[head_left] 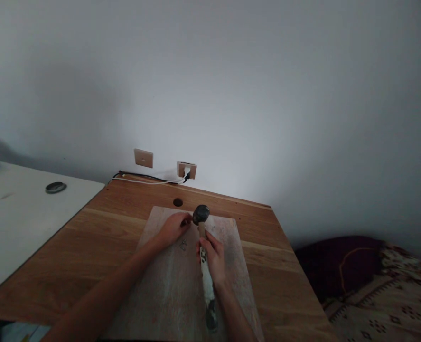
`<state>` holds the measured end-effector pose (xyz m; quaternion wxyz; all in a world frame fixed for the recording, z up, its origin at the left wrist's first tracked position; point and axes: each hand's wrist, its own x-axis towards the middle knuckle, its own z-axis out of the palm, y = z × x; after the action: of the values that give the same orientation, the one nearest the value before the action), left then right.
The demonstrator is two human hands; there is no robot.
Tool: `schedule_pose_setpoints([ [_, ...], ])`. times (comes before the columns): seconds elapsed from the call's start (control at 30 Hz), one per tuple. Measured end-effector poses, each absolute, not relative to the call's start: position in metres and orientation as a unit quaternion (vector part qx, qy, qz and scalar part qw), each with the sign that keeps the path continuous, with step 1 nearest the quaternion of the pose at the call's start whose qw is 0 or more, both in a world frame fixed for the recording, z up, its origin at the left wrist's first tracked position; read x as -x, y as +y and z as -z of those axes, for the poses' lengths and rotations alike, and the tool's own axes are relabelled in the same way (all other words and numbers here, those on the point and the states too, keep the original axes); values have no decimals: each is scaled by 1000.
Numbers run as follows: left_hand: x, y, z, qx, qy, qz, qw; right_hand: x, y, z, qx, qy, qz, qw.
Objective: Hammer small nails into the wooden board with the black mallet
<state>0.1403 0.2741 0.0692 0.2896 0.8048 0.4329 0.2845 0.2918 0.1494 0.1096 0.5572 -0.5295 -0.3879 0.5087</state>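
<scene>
The right hand (212, 251) has its fingers clamped around the mallet (205, 270), near its head, above the board (174, 304) — probably good for light control. The left hand (173, 229) needs care beside the head — its fingers' grip I cannot tell.

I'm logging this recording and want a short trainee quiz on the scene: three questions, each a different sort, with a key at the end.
1. Multiple choice: what does the person's right hand hold?
A) a screwdriver
B) a mallet
C) a pair of pliers

2. True or false: the mallet's dark head is at the end of the handle nearest the person.

3. Fill in the blank: a few small grey pieces lie on the pale ____.

Key:
1. B, a mallet.
2. False; the head is at the far end, toward the wall.
3. Board.
</scene>
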Motion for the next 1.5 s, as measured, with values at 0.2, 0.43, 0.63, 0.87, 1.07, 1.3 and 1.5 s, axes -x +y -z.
schedule_pose_setpoints([
  [0.2, -140, 274, -64, -785, 438, -302, 316, -277, 153, -100, 523, -375, -518, 563],
  [0.43, -140, 274, -68, -778, 438, -299, 336, -284, 149, -92, 533, -384, -506, 559],
  [0.63, -141, 275, -68, -770, 444, -299, 346, -281, 151, -90, 523, -387, -526, 548],
  [0.87, -117, 278, -78, -787, 435, -272, 342, -277, 153, -87, 526, -348, -535, 563],
  [1.07, -105, 257, -89, -887, 328, -125, 301, -278, 154, -90, 532, -323, -533, 573],
  [1.3, -107, 260, -90, -881, 325, -151, 310, -280, 152, -91, 536, -339, -524, 568],
  [1.5, -103, 278, -96, -846, 404, -235, 257, -282, 152, -89, 536, -350, -519, 566],
])
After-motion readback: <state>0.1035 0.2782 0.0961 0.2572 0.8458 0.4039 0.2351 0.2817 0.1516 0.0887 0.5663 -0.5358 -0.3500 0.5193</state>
